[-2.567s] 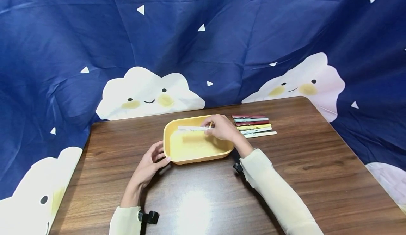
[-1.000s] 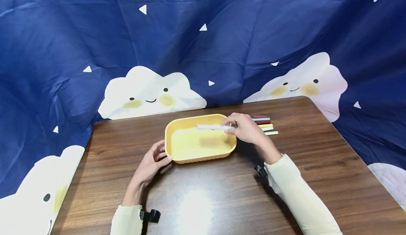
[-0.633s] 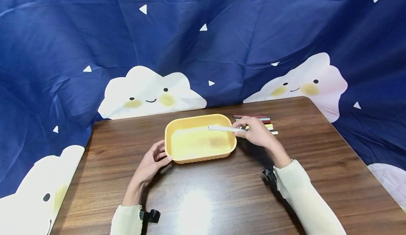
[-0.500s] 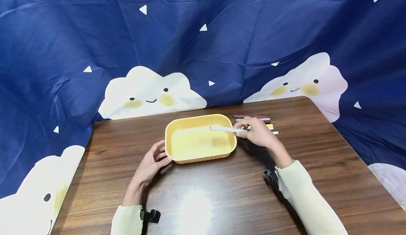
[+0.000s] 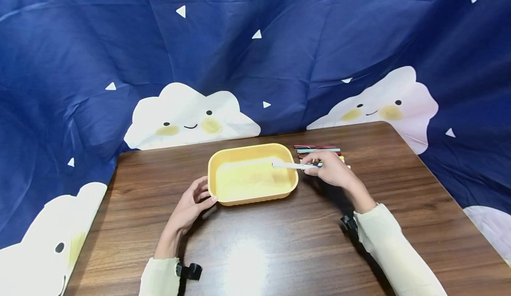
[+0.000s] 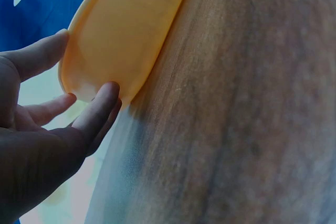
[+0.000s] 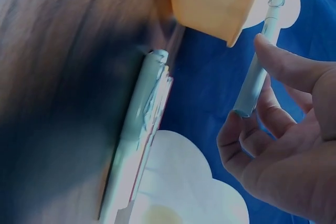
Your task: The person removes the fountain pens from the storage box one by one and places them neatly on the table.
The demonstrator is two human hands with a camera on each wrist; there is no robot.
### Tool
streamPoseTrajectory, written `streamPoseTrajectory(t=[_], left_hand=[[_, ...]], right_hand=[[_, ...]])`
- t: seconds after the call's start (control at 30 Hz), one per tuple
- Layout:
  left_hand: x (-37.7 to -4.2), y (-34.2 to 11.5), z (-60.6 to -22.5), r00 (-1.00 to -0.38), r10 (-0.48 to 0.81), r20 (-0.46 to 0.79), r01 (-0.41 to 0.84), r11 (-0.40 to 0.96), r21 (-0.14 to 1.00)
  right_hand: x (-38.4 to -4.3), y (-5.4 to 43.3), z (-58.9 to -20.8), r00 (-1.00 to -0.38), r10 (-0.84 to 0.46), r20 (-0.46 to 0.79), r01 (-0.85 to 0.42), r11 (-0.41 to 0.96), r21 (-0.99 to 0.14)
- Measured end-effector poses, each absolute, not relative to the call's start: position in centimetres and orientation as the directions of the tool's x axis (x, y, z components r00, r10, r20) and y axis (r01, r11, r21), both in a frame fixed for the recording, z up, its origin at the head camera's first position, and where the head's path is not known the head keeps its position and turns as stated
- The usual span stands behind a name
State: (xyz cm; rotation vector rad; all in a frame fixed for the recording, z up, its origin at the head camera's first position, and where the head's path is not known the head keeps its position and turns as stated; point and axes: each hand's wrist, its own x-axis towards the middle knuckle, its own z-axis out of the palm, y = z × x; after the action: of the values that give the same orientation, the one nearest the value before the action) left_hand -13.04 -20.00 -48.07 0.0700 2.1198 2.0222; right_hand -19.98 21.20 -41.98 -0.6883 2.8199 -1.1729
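Observation:
My left hand [image 5: 186,208] holds a yellow plastic bin [image 5: 239,183] at its near left corner. In the left wrist view the thumb and fingers spread around the bin's rounded end [image 6: 118,40], fingertips against it. My right hand [image 5: 332,170] pinches a pale blue-white pen [image 5: 285,165] between thumb and fingers, just right of the bin. The pen's clip end reaches over the bin's right rim. The right wrist view shows the pen [image 7: 252,88] raised, its metal clip pointing away. Under and beyond this hand lies a row of pens [image 5: 315,147], partly hidden by it.
The row holds dark red, light blue, yellow and pale pens beside the bin's right end. Everything rests on a brown wood-grain table [image 5: 255,229]. Behind hangs a blue cloth [image 5: 239,43] printed with clouds. A black strap [image 5: 349,223] is on the right wrist.
My right hand has drawn the pen rightward from above the bin to its right rim, close over the row of pens. The left hand has stayed on the bin.

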Motion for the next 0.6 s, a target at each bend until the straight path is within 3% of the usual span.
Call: streamPoseTrajectory(t=[0.6], left_hand=[[-13.1,-20.1,-48.0,-0.972,0.183,-0.145,-0.138,0.047,0.989]], right_hand=[[-19.8,23.9,-42.8,-0.909,-0.386,0.158,-0.398,0.689,-0.606]])
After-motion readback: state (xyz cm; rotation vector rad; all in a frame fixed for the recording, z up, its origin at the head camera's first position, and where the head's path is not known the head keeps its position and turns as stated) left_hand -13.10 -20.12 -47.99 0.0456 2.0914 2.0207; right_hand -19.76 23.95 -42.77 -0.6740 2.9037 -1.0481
